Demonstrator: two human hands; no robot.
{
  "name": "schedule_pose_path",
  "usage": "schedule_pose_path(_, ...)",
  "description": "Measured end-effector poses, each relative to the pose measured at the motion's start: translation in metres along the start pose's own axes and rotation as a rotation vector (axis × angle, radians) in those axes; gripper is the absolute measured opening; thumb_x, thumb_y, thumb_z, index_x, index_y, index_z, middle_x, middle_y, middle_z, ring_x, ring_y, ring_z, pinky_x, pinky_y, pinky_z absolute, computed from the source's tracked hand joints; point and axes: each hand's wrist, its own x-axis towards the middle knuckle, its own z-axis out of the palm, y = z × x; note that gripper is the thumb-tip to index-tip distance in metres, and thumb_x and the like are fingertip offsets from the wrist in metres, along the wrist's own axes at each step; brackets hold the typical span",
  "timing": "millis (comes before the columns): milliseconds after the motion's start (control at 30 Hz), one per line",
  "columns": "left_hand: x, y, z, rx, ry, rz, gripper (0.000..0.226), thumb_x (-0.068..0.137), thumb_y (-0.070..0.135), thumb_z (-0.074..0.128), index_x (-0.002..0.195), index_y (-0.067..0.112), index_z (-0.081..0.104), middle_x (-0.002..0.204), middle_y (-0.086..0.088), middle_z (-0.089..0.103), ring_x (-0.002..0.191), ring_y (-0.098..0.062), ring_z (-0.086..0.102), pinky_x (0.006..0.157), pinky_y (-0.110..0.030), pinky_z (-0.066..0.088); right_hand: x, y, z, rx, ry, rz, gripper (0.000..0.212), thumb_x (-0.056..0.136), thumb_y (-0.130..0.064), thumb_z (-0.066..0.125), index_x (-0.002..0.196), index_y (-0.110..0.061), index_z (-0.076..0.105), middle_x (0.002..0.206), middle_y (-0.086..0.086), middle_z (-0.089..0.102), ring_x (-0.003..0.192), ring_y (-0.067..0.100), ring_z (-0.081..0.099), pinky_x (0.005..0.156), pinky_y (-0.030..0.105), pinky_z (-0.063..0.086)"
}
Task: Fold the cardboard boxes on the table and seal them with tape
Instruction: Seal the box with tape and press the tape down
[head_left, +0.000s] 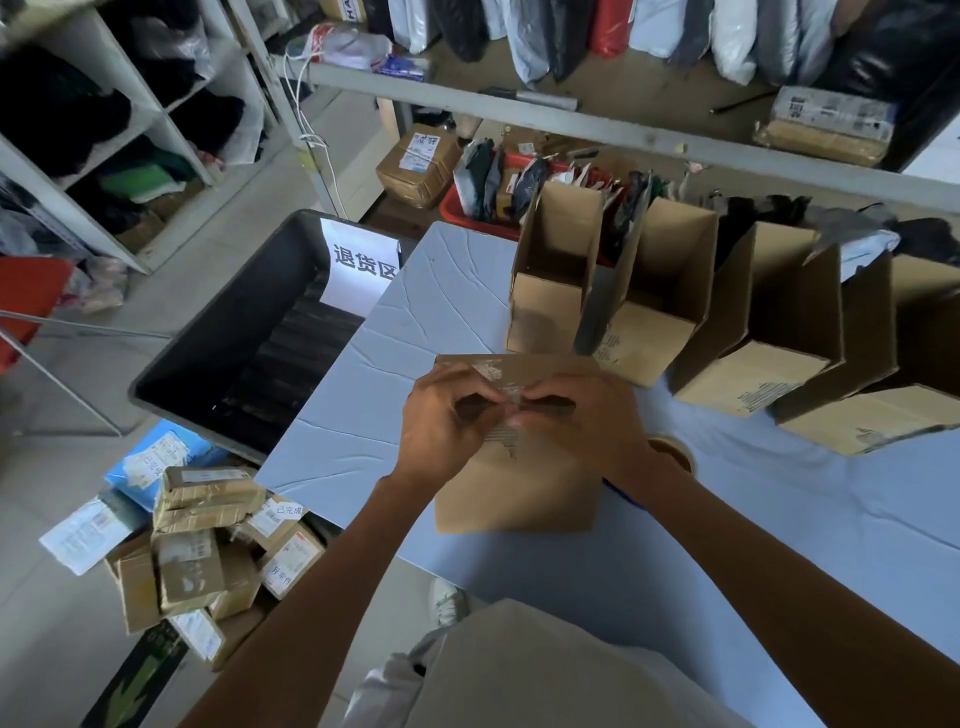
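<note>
On the pale blue tabletop (457, 291), near its left edge, a closed cardboard box (519, 493) is set, clear tape (511, 396) on its top pinched by left hand (447, 415) and right hand (587, 421), with open boxes (550, 312) lined along the far edge and a black bin (234, 332) placed beside the left edge

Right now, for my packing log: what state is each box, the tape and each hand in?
Near box: flaps closed.
Back boxes: upright, tops open.
Tape strip: on near box's top.
Left hand: pinches tape strip.
Right hand: pinches tape strip.
Tape roll: partly hidden by right forearm.
</note>
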Motion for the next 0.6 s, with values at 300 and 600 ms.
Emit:
schedule_pose_path(300,0.008,-0.009,-0.001,0.098,-0.035,0.076,0.003,0.074,0.024,0.075,0.076,0.023,0.072,0.076,0.015,0.061,0.08,-0.008,0.057,0.068,-0.032,0.049,0.006,0.004,0.002,-0.165,0.032,-0.123,0.028,0.081,-0.038,0.058,0.076,-0.016,0.074,0.07,-0.003,0.069,0.063,0.015,0.062,0.061,0.025,0.046)
schedule_pose_path(600,0.012,-0.012,-0.005,0.114,-0.099,0.1,0.031,0.059,0.029,0.088,0.08,0.017,0.069,0.084,0.016,0.056,0.083,-0.002,0.051,0.073,-0.013,0.043,-0.001,0.016,-0.005,0.106,-0.087,0.051,0.04,0.074,-0.047,0.068,0.106,-0.024,0.071,0.104,-0.003,0.071,0.098,0.015,0.064,0.087,0.034,0.05)
